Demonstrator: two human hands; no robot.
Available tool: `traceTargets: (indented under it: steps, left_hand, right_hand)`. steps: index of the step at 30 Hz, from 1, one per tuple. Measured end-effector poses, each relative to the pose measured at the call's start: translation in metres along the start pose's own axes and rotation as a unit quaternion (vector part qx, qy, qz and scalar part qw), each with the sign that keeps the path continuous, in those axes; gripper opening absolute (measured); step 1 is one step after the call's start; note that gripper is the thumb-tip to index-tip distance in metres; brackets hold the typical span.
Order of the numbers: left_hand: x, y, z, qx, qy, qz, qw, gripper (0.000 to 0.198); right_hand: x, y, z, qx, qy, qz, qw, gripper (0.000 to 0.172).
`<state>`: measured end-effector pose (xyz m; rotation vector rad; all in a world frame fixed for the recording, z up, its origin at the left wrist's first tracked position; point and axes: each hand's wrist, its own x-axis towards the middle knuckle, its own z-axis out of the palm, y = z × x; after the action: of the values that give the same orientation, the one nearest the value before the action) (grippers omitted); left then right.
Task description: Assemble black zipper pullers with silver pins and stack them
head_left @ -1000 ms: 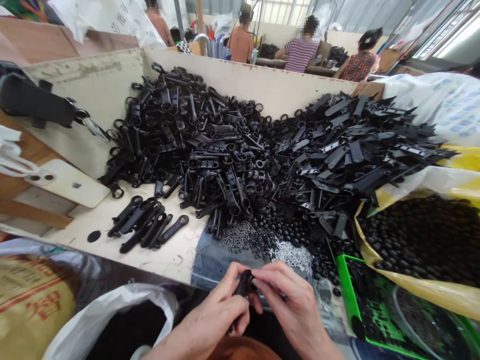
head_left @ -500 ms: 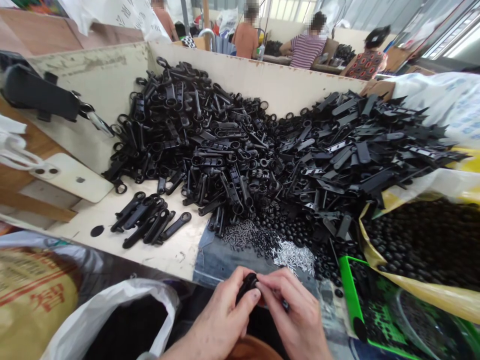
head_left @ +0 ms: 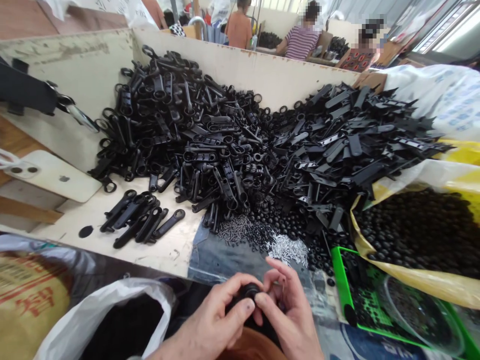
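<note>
Close to my body, at the front edge of the table, my left hand grips a small black round plastic part between thumb and fingers. My right hand meets it from the other side, thumb and finger pinched against the same part, the upper fingers raised and bent. The rest of the part is hidden by my fingers. Just beyond my hands lie a heap of silver pins, grey small pieces and black beads on a dark mat.
Behind are big piles of black ring-ended handles and flat black pieces. Several handles lie apart at left, near a phone. A green tray, a yellow bag and a white sack flank me. People sit beyond.
My right hand's upper fingers have lifted and opened out, while both hands stay at the black part. The camera view has shifted slightly, moving the scene left and up.
</note>
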<state>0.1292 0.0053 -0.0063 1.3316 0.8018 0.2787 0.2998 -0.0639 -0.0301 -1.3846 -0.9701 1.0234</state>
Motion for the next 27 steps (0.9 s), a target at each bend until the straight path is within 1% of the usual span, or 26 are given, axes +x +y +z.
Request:
traceTargets:
  steps: [1, 2, 3, 4, 5, 6, 7, 8, 10, 11, 12, 13, 15, 17, 19, 21, 24, 27]
  left_hand:
    - [0.0, 0.003, -0.005, 0.068, 0.005, 0.042, 0.997, 0.029]
    - [0.0, 0.005, -0.01, 0.151, 0.023, 0.085, 0.985, 0.03]
    - [0.0, 0.006, -0.015, 0.236, 0.046, 0.12, 0.963, 0.032]
    - [0.001, 0.006, -0.018, 0.306, 0.068, 0.143, 0.939, 0.037]
    - [0.002, 0.005, -0.02, 0.353, 0.085, 0.151, 0.919, 0.042]
    - [0.003, 0.003, -0.021, 0.373, 0.102, 0.144, 0.911, 0.045]
    - [0.003, 0.002, -0.022, 0.365, 0.122, 0.12, 0.915, 0.045]
    - [0.004, 0.0, -0.022, 0.333, 0.143, 0.082, 0.928, 0.044]
    - [0.004, -0.002, -0.023, 0.225, 0.16, -0.017, 0.961, 0.041]
    - [0.004, -0.002, -0.024, 0.162, 0.151, -0.063, 0.973, 0.039]
    - [0.004, -0.003, -0.024, 0.102, 0.133, -0.095, 0.981, 0.036]
    - [0.003, -0.003, -0.025, 0.047, 0.109, -0.113, 0.987, 0.034]
    - [0.002, -0.003, -0.026, -0.046, 0.064, -0.132, 0.988, 0.037]
    - [-0.001, -0.002, -0.026, -0.119, 0.044, -0.154, 0.98, 0.048]
    - [-0.005, -0.001, -0.025, -0.163, 0.037, -0.167, 0.972, 0.061]
    - [-0.008, 0.0, -0.024, -0.171, 0.043, -0.169, 0.97, 0.072]
    - [-0.009, -0.001, -0.022, -0.161, 0.052, -0.183, 0.968, 0.087]
    - [-0.008, -0.002, -0.02, -0.162, 0.052, -0.198, 0.965, 0.096]
  right_hand:
    - [0.002, -0.001, 0.0, 0.018, -0.01, 0.028, 0.999, 0.039]
    - [0.004, -0.001, 0.001, 0.031, -0.027, 0.054, 0.998, 0.038]
    - [0.007, -0.002, 0.002, 0.042, -0.045, 0.076, 0.995, 0.038]
    - [0.011, -0.002, 0.004, 0.052, -0.055, 0.095, 0.993, 0.039]
    - [0.015, -0.002, 0.007, 0.063, -0.057, 0.11, 0.99, 0.041]
    - [0.019, -0.001, 0.011, 0.072, -0.053, 0.123, 0.988, 0.043]
    - [0.024, 0.0, 0.015, 0.079, -0.048, 0.136, 0.986, 0.043]
    - [0.027, 0.002, 0.019, 0.083, -0.047, 0.147, 0.984, 0.043]
    - [0.033, 0.005, 0.024, 0.081, -0.063, 0.16, 0.982, 0.042]
    - [0.036, 0.006, 0.025, 0.071, -0.075, 0.155, 0.982, 0.043]
    - [0.037, 0.007, 0.026, 0.055, -0.086, 0.14, 0.985, 0.043]
    - [0.039, 0.008, 0.025, 0.031, -0.098, 0.119, 0.988, 0.042]
    - [0.041, 0.008, 0.023, -0.025, -0.122, 0.072, 0.99, 0.04]
    - [0.043, 0.007, 0.021, -0.069, -0.141, 0.037, 0.987, 0.037]
    - [0.044, 0.006, 0.019, -0.091, -0.156, 0.018, 0.983, 0.035]
    - [0.045, 0.003, 0.018, -0.099, -0.169, 0.011, 0.98, 0.035]
    - [0.046, 0.002, 0.018, -0.112, -0.18, 0.02, 0.977, 0.034]
    - [0.046, 0.004, 0.018, -0.118, -0.186, 0.038, 0.975, 0.034]
